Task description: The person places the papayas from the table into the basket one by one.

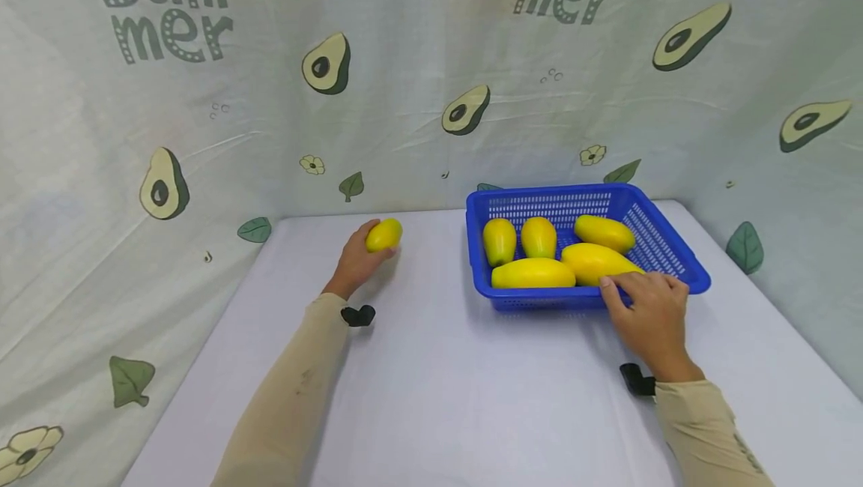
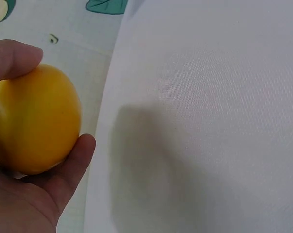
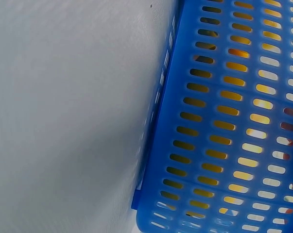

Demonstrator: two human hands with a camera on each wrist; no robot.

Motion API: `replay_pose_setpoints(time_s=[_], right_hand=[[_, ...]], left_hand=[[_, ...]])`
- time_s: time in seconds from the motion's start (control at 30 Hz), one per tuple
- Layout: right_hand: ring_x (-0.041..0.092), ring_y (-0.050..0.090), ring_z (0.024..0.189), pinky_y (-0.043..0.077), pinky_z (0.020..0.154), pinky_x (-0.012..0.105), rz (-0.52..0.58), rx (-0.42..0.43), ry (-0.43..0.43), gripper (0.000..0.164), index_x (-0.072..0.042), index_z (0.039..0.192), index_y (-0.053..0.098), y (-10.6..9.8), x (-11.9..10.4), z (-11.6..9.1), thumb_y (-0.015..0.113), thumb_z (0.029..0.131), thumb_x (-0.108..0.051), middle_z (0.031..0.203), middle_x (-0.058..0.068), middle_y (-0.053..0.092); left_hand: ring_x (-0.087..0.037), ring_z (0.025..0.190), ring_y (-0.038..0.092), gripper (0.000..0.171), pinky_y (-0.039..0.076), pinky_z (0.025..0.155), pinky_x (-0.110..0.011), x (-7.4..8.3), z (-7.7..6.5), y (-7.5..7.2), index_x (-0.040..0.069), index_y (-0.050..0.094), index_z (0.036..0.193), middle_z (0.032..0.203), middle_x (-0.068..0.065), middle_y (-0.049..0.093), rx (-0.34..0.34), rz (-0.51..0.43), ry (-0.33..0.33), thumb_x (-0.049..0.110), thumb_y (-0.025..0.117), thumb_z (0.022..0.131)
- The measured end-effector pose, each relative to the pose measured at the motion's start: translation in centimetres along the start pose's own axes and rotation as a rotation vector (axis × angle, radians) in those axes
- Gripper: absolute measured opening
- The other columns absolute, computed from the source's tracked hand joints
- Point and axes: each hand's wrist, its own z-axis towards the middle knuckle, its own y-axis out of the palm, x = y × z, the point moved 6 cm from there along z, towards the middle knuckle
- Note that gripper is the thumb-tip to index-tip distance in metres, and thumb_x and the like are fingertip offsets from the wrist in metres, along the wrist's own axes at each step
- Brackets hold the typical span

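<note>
My left hand [image 1: 357, 266] grips a yellow mango [image 1: 384, 236] above the far left part of the table. In the left wrist view the mango [image 2: 39, 119] looks smooth and orange-yellow, with the thumb over its top and a finger along its lower side. At the right, my right hand [image 1: 650, 322] holds the front rim of a blue plastic basket [image 1: 539, 298], fingers bent over the edge. Several long yellow fruits [image 1: 533, 273] lie inside the basket. From the right wrist, the slotted basket wall [image 3: 219, 121] shows yellow through its holes; the right hand's grip is hidden there.
A white cloth covers the table [image 1: 472, 397]. Behind it and along both sides hangs a pale curtain [image 1: 398, 142] printed with avocados and leaves. The basket stands near the table's back edge, right of the left hand.
</note>
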Motion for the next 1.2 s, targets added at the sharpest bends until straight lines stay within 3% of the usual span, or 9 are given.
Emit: replay_pose_setpoints(time_s=[0.6, 0.9, 1.2], right_hand=[[0.044, 0.055, 0.100, 0.026, 0.098, 0.063, -0.003, -0.018, 0.015, 0.033, 0.004, 0.101, 0.072, -0.1, -0.2, 0.0, 0.058, 0.099, -0.025, 0.101, 0.026, 0.070], [0.045, 0.055, 0.100, 0.026, 0.098, 0.063, -0.003, -0.016, 0.011, 0.032, 0.004, 0.101, 0.072, 0.0, -0.2, 0.0, 0.059, 0.098, -0.025, 0.101, 0.026, 0.070], [0.045, 0.055, 0.099, 0.026, 0.098, 0.062, -0.003, -0.009, 0.000, 0.032, 0.004, 0.100, 0.072, 0.0, -0.3, 0.1, 0.059, 0.098, -0.025, 0.100, 0.026, 0.070]], left_hand=[[-0.032, 0.118, 0.046, 0.066, 0.040, 0.101, -0.055, 2.6, 0.4, 0.0, 0.022, 0.042, 0.149, 0.143, -0.007, 0.048, -0.024, -0.040, 0.066, 0.021, 0.070, 0.089], [-0.032, 0.117, 0.047, 0.067, 0.042, 0.099, -0.055, 3.8, 0.7, -0.1, 0.026, 0.043, 0.149, 0.142, -0.007, 0.049, -0.043, -0.070, 0.064, 0.024, 0.071, 0.088], [-0.031, 0.118, 0.047, 0.067, 0.042, 0.100, -0.054, 5.4, 0.3, -0.3, 0.028, 0.040, 0.151, 0.145, -0.006, 0.047, -0.069, -0.039, 0.078, 0.026, 0.070, 0.090]])
